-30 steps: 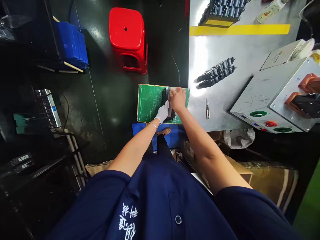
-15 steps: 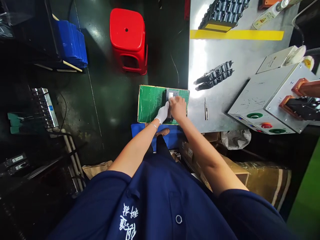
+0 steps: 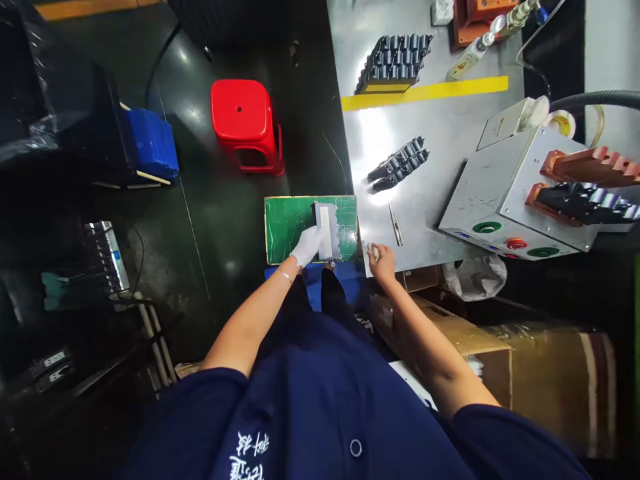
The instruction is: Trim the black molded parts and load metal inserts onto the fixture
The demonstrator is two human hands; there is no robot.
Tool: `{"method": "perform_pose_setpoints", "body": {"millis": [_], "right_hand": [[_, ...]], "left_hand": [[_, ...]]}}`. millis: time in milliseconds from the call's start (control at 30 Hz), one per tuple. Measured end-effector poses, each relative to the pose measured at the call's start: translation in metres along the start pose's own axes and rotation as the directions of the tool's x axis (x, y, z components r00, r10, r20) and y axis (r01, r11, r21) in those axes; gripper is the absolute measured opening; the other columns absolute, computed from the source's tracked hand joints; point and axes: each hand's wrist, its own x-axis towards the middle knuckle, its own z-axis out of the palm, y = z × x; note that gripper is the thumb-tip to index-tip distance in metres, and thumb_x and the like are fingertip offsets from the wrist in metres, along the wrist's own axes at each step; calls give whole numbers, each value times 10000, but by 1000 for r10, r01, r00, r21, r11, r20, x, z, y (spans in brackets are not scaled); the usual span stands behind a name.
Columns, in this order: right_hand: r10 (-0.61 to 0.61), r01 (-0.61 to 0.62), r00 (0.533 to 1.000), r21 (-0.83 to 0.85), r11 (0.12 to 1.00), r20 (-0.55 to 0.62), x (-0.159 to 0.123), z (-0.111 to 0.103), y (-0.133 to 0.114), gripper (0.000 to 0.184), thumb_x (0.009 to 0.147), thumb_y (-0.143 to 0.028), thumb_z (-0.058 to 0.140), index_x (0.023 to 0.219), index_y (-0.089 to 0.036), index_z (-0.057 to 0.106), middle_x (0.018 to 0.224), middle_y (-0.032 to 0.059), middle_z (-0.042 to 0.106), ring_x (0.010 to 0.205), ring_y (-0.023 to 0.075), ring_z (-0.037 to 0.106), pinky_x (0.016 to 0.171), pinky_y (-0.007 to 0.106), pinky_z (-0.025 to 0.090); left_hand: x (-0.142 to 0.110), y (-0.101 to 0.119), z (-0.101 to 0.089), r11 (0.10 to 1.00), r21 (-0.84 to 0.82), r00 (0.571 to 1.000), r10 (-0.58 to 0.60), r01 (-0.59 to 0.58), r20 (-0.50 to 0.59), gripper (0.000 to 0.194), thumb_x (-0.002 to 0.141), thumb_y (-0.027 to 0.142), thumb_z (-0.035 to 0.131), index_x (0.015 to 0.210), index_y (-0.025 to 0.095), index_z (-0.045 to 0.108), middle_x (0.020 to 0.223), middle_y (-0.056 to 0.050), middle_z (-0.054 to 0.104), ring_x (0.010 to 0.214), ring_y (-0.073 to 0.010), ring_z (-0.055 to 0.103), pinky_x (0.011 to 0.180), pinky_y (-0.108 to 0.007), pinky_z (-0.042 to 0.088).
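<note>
My left hand (image 3: 307, 247), in a white glove, grips the near left side of a grey plastic part (image 3: 334, 233) with a pale strip along it. That part lies on a green cutting mat (image 3: 287, 220); its right edge is scalloped. My bare right hand (image 3: 383, 263) is at the near left corner of the metal table, fingers closed around a small white wad (image 3: 372, 250) whose kind I cannot make out. Tweezers (image 3: 395, 225) lie on the table, a little beyond this hand. Farther back rests a pair of black ribbed plastic parts (image 3: 400, 164).
On the metal table (image 3: 425, 243) stand a white machine (image 3: 480, 177) with buttons, a stack of black parts (image 3: 395, 63) and a spray bottle (image 3: 470, 57). Yellow tape (image 3: 450, 88) crosses the tabletop. A red stool (image 3: 243, 117) is on the floor, and cardboard boxes (image 3: 460, 327) sit at right.
My right hand has left the grey part and moved right to the table corner, where it now pinches the white wad. The left hand stays at the part. The camera view has shifted.
</note>
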Motion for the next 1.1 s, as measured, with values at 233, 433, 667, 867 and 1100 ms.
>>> {"method": "perform_pose_setpoints", "body": {"millis": [233, 433, 667, 867, 1100], "right_hand": [[194, -187, 980, 146, 971, -35, 95, -13, 36, 366, 849, -313, 511, 1144, -126, 619, 1175, 196, 567, 1102, 314, 481, 936, 486, 401], [371, -363, 928, 212, 907, 0, 124, -13, 83, 378, 851, -298, 535, 1181, -120, 592, 1239, 217, 507, 1173, 339, 420, 971, 511, 361], [308, -311, 950, 200, 929, 49, 127, -3, 103, 283, 881, -202, 464, 1110, -106, 600, 1098, 200, 576, 1090, 316, 456, 940, 480, 378], [224, -242, 967, 168, 956, 119, 117, -22, 106, 277, 878, -101, 446, 1102, -23, 589, 1191, 263, 528, 1112, 314, 446, 902, 441, 356], [299, -286, 954, 328, 900, 13, 80, -58, 97, 346, 899, -90, 363, 1200, 4, 507, 1160, 290, 530, 1059, 236, 500, 851, 358, 353]], "left_hand": [[-111, 49, -3, 908, 410, 968, -16, -91, 251, 363, 825, 466, 554, 600, 185, 508, 597, 31, 501, 586, -116, 399, 551, -253, 337], [-148, 75, 25, 790, 609, 963, -109, -66, 246, 375, 831, 495, 512, 599, 201, 532, 613, -1, 554, 587, -137, 444, 551, -270, 364], [-153, 87, 57, 915, 379, 871, -293, 137, 393, 341, 861, 516, 530, 829, 228, 711, 780, -50, 730, 669, -193, 659, 644, -311, 514], [-151, 87, 81, 909, 411, 984, -135, 75, 117, 233, 787, 424, 638, 820, 203, 702, 843, -35, 725, 753, -183, 667, 687, -298, 547], [-161, 77, 89, 936, 337, 994, -76, 99, -79, 150, 782, 336, 637, 817, 191, 654, 741, -21, 660, 590, -143, 617, 465, -253, 517]]}}
